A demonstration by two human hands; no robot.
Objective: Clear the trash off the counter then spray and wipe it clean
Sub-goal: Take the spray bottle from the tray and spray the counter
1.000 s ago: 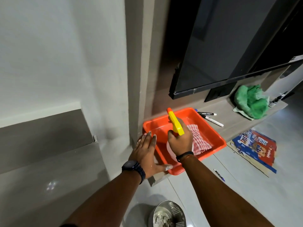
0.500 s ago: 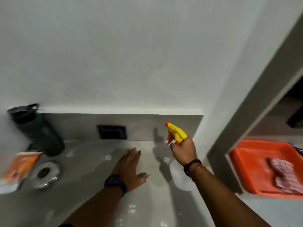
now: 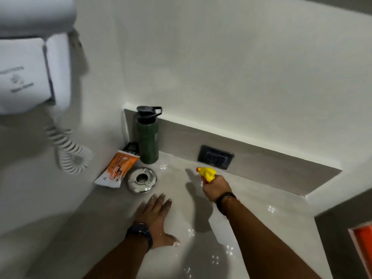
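Note:
My right hand [image 3: 216,187] grips a spray bottle with a yellow and orange trigger head [image 3: 207,173], held above the grey counter [image 3: 96,224] with the nozzle pointing left and away. The bottle's body is hidden behind my hand. My left hand [image 3: 155,215] lies flat on the counter, fingers spread, holding nothing. An orange and white packet [image 3: 116,171] lies near the back left corner, beside a round metal ashtray [image 3: 142,179].
A dark green water bottle [image 3: 148,137] stands in the back corner. A black wall socket [image 3: 215,158] sits in the backsplash. A white wall-mounted hair dryer [image 3: 30,73] with a coiled cord hangs at left. An orange tray edge [image 3: 362,244] shows at right.
My view has swung left from the orange tray to the counter corner. My right hand carried the spray bottle over the counter, and my left hand came to rest flat on it.

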